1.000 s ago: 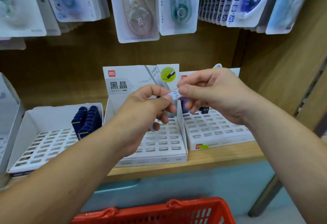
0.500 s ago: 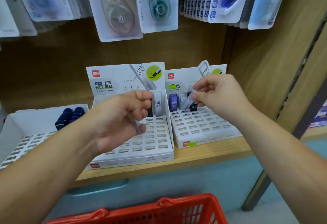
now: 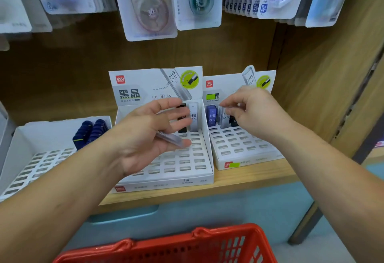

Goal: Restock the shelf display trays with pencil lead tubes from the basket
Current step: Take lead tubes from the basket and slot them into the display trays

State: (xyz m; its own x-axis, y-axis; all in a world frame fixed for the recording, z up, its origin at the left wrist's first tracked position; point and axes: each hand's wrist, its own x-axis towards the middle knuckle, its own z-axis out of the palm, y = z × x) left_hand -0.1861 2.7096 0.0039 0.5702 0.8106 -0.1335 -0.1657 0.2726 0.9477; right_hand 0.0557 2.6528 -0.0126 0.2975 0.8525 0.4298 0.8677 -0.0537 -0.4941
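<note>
On the wooden shelf point(image 3: 228, 181), three white display trays with slotted grids stood side by side along the front edge. Over the middle tray point(image 3: 166, 171), the left hand point(image 3: 145, 138) was turned palm up, its fingers loosely curled, and a clear lead tube point(image 3: 171, 139) lay slantwise across them, held against the thumb. At that tray's back right corner, a black tube point(image 3: 182, 119) and a clear tube marked HB 0.5 point(image 3: 193, 117) stood upright, touching each other.

Over the back row of the right tray point(image 3: 239, 152), the right hand point(image 3: 255, 115) hung with its fingers curled downward, thumb and forefinger close together. It could not be told whether they pinched anything. Below them, a blue tube point(image 3: 212, 116) stood upright in the back left corner, with blurred tubes just beside it.

Dark blue tubes point(image 3: 89, 132) filled the back right corner of the left tray point(image 3: 31, 165). A red basket point(image 3: 187, 246) sat low in front of the shelf. Carded correction tapes point(image 3: 151, 7) hung above.
</note>
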